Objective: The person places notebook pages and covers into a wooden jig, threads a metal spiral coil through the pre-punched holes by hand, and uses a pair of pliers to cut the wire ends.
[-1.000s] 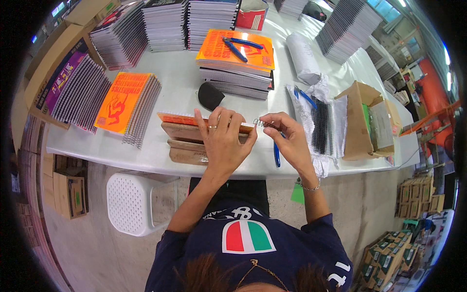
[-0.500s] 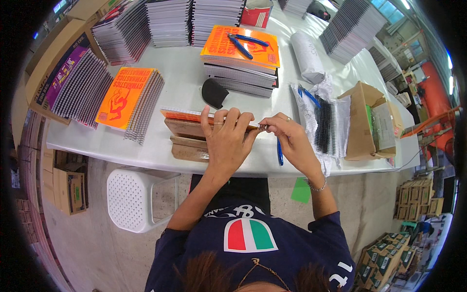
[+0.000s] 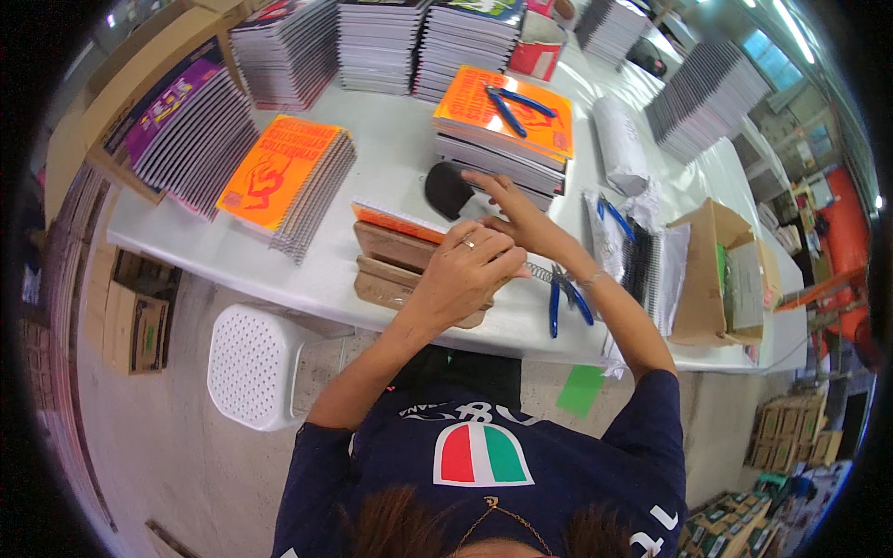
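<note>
An orange-covered book [image 3: 400, 223] stands on edge in a brown wooden holder [image 3: 395, 249] at the table's front. My left hand [image 3: 465, 274] is closed over the book's right end, its fingertips partly hidden. From beneath that hand a wire spiral coil [image 3: 541, 272] sticks out to the right. Blue-handled pliers [image 3: 569, 302] lie just beyond the coil's end, near my right forearm. My right hand [image 3: 521, 219] reaches over behind the book with its fingers stretched out, close to a black rounded object [image 3: 449, 191]. Nothing shows in its grasp.
An orange book stack [image 3: 507, 139] carries a second blue-handled cutter [image 3: 516, 107]. To the left lie more coil-bound orange books [image 3: 279, 172] and purple books [image 3: 181, 139]. Black coils [image 3: 642, 265] in white wrapping and a cardboard box [image 3: 702, 279] are at right. A white stool [image 3: 251, 367] stands below.
My right hand has left the book's right end and moved up and left, behind the book. My left hand now covers that end. The whole view has shifted a little.
</note>
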The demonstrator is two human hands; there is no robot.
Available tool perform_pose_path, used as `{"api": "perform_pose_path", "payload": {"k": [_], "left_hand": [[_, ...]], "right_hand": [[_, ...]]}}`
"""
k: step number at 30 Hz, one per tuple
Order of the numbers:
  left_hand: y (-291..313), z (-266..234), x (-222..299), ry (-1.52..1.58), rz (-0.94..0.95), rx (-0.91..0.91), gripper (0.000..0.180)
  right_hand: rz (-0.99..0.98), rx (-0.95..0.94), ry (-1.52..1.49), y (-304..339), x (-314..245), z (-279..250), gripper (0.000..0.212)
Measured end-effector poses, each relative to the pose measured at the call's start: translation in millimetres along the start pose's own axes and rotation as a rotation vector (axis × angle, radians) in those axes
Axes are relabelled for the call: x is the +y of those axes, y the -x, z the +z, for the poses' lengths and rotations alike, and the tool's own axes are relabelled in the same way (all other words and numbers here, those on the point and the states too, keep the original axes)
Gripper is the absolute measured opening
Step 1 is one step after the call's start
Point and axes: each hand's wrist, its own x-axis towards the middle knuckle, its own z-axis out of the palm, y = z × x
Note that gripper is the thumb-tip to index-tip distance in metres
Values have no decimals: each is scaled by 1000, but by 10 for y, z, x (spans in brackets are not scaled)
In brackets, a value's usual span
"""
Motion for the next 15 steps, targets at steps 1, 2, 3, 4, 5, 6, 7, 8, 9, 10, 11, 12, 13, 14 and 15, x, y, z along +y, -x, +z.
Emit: {"api": "perform_pose_path", "payload": {"k": [1, 2, 3, 4, 5, 6, 7, 8, 9, 10, 11, 12, 13, 14, 15], "left_hand": [[-4, -3, 15, -8, -4, 25, 25], [-33, 27, 37, -3, 5, 48, 26], [-16, 35, 30, 16, 2, 45, 25], [1, 22, 42, 32, -1, 45, 25], [11, 12, 54, 50, -2, 44, 25], [9, -3, 62, 63, -16, 21, 24], [22, -3, 58, 48, -12, 31, 24], [33, 7, 51, 36, -6, 40, 24], [45, 1, 49, 30, 0, 53, 25], [70, -37, 39, -7, 12, 11, 26], [79, -49, 45, 6, -4, 17, 27], [70, -30, 52, 24, -15, 23, 27], [56, -5, 55, 46, -21, 30, 28], [55, 3, 47, 44, -20, 35, 29], [44, 24, 42, 49, -15, 39, 29]], "right_hand": [[-19, 46, 36, -116, 65, 165, 62], [-81, 218, -20, -167, 325, 377, 66], [22, 239, -161, -231, 332, 453, 66], [124, 252, -300, -271, 307, 504, 66], [231, 262, -436, -289, 286, 538, 66], [290, 331, -321, -273, 216, 504, 62], [237, 357, -246, -257, 177, 478, 61], [185, 386, -171, -222, 141, 439, 59], [240, 386, 31, -142, 68, 374, 58], [286, 381, 231, -59, 16, 340, 57], [304, 277, 307, 46, -17, 318, 55], [325, 178, 387, 163, -31, 293, 54], [348, 83, 471, 246, -7, 251, 53], [225, 57, 467, 292, 79, 239, 51], [110, 34, 466, 340, 148, 229, 49]]}}
